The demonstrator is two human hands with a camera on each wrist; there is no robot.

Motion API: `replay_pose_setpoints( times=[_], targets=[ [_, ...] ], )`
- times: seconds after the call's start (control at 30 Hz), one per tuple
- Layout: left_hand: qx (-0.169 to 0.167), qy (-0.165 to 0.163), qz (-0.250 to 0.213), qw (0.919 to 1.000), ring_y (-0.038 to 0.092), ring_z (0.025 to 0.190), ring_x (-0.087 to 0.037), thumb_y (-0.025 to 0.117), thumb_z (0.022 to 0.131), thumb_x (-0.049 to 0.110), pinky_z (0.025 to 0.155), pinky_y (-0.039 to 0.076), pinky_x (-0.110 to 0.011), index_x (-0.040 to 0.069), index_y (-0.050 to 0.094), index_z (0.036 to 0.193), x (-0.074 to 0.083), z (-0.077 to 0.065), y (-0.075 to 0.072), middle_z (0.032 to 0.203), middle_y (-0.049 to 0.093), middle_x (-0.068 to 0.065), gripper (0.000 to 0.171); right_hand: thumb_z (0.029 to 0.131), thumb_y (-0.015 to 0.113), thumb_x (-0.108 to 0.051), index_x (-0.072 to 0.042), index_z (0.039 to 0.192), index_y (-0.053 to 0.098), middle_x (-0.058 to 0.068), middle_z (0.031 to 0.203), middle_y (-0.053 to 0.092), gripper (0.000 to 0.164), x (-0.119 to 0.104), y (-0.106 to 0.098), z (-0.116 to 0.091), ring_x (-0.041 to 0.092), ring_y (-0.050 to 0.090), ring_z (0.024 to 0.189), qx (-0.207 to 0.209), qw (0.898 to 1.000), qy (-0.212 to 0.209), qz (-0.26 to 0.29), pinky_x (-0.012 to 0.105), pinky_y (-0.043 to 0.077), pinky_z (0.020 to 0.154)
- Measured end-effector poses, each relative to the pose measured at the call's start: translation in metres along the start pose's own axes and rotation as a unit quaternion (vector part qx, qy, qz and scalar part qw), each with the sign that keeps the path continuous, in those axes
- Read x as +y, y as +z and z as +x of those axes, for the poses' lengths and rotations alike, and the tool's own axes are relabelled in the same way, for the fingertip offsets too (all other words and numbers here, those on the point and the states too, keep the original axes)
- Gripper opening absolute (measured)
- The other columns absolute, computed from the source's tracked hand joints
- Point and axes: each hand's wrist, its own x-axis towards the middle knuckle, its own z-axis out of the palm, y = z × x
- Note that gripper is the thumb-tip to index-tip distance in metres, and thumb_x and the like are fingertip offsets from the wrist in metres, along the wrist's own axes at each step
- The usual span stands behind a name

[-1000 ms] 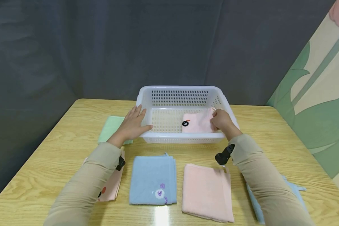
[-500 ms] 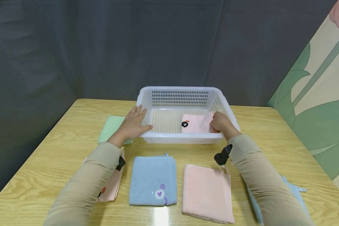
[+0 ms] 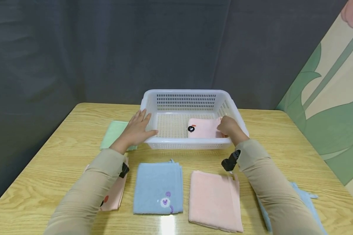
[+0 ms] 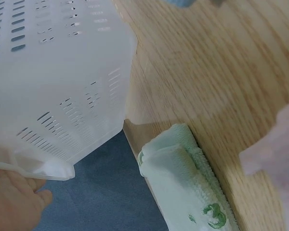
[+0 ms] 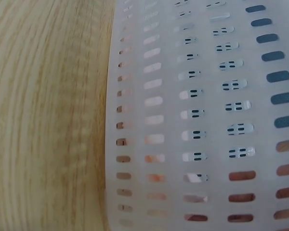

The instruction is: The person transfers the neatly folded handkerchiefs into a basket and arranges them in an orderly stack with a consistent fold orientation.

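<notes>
A white plastic basket (image 3: pixel 191 143) with slotted walls stands at the back of the table. My left hand (image 3: pixel 136 130), fingers spread, rests on its left rim; the left wrist view shows this hand (image 4: pixel 12 202) against the basket's edge. Inside, on the right of the basket floor, lies a folded pink towel (image 3: pixel 204 129) with a black-and-red embroidered motif. My right hand (image 3: pixel 230 127) reaches down into the basket and holds the towel's right end with curled fingers, their tips hidden. In the right wrist view the slotted wall (image 5: pixel 192 120) covers most of the hand.
A green towel (image 3: pixel 113 133) lies left of the basket. In front are a blue towel (image 3: pixel 157 182) with a bear motif and a plain pink one (image 3: pixel 214 200). Another pink towel (image 3: pixel 117 192) and a blue one (image 3: pixel 307 202) are partly under my forearms. A dark curtain (image 3: pixel 153 49) hangs behind.
My right hand has lowered the pink towel's raised right end toward the basket floor, so the towel lies flatter. The left hand has stayed on the rim.
</notes>
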Motion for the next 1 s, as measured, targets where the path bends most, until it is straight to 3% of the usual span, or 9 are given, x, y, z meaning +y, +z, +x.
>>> replay_pose_setpoints(
  times=[0.13, 0.27, 0.63, 0.9, 1.0],
  targets=[
    [0.002, -0.001, 0.002, 1.0000, -0.010, 0.128, -0.027, 0.037, 0.085, 0.052, 0.102, -0.003, -0.041, 0.003, 0.012, 0.138, 0.000, -0.001, -0.002, 0.143, -0.004, -0.013, 0.077, 0.086, 0.046, -0.006, 0.008, 0.115, 0.041, 0.022, 0.102, 0.048, 0.033, -0.001, -0.001, 0.001, 0.029, 0.048, 0.085, 0.002, 1.000, -0.014, 0.006, 0.038, 0.044, 0.072],
    [0.002, -0.006, 0.002, 1.0000, -0.011, 0.128, -0.026, 0.038, 0.085, 0.051, 0.102, -0.003, -0.040, 0.004, 0.012, 0.138, 0.000, -0.003, -0.002, 0.143, -0.004, -0.013, 0.076, 0.087, 0.045, -0.009, 0.008, 0.122, 0.036, 0.025, 0.116, 0.043, 0.041, -0.004, -0.001, 0.002, 0.033, 0.043, 0.096, 0.012, 0.999, -0.028, 0.012, 0.046, 0.035, 0.088],
    [0.001, -0.011, 0.000, 0.9999, -0.011, 0.128, -0.026, 0.039, 0.085, 0.049, 0.102, -0.005, -0.039, 0.004, 0.011, 0.138, 0.001, -0.003, -0.001, 0.143, -0.005, -0.013, 0.076, 0.086, 0.045, -0.011, 0.013, 0.112, 0.041, 0.029, 0.111, 0.046, 0.036, -0.002, -0.003, 0.001, 0.034, 0.044, 0.093, 0.051, 0.995, -0.085, -0.013, 0.044, 0.038, 0.083],
    [-0.001, -0.008, -0.006, 1.0000, -0.011, 0.128, -0.025, 0.039, 0.086, 0.048, 0.102, -0.005, -0.039, 0.004, 0.012, 0.138, 0.006, -0.002, 0.000, 0.143, -0.005, -0.012, 0.074, 0.088, 0.043, -0.017, 0.009, 0.111, 0.043, 0.026, 0.113, 0.045, 0.035, 0.004, -0.004, -0.002, 0.033, 0.044, 0.096, 0.058, 0.993, -0.094, 0.029, 0.043, 0.039, 0.080],
    [-0.001, -0.006, -0.003, 1.0000, -0.011, 0.128, -0.025, 0.038, 0.085, 0.049, 0.102, -0.005, -0.038, 0.004, 0.012, 0.138, 0.007, -0.001, 0.001, 0.143, -0.005, -0.011, 0.074, 0.089, 0.042, -0.017, 0.009, 0.111, 0.042, 0.025, 0.111, 0.045, 0.034, 0.006, -0.006, -0.005, 0.034, 0.045, 0.096, 0.051, 0.991, -0.098, 0.075, 0.042, 0.040, 0.080]
  ],
)
